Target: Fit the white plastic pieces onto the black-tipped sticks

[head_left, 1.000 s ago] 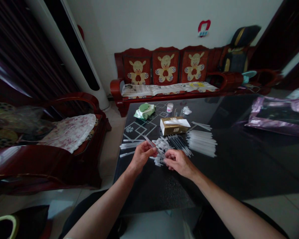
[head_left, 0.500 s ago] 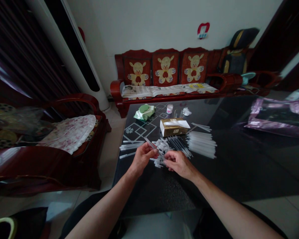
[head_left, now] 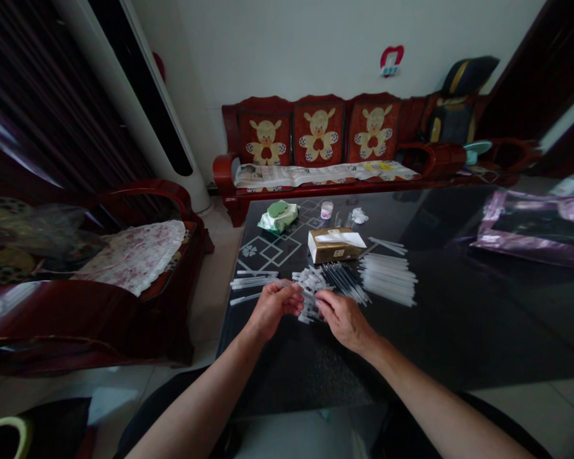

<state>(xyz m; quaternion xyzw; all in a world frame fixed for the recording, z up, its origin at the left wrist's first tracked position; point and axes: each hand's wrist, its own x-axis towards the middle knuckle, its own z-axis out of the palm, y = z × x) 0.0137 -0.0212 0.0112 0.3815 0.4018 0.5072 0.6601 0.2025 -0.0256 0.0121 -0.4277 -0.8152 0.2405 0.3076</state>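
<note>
Between my hands runs a slim whitish pen, nearly level, its details too small to make out. My left hand is closed on its left part, thumb against the fingers. My right hand pinches its right end. Just beyond and below the fingers lies a heap of small white pen caps. Dark thin refills lie side by side behind my right hand. Further right is a stack of translucent white pen barrels. Several white pens lie left of my left hand.
A gold tissue box stands behind the refills on the dark glossy table. Further back are a green wipes pack, a small white cup and a crumpled tissue. A pink-edged plastic bag lies at the right.
The pen has turned from a steep slant to nearly level. My right hand has shifted slightly, its fingers now around the pen's right end. My left hand has stayed closed on it.
</note>
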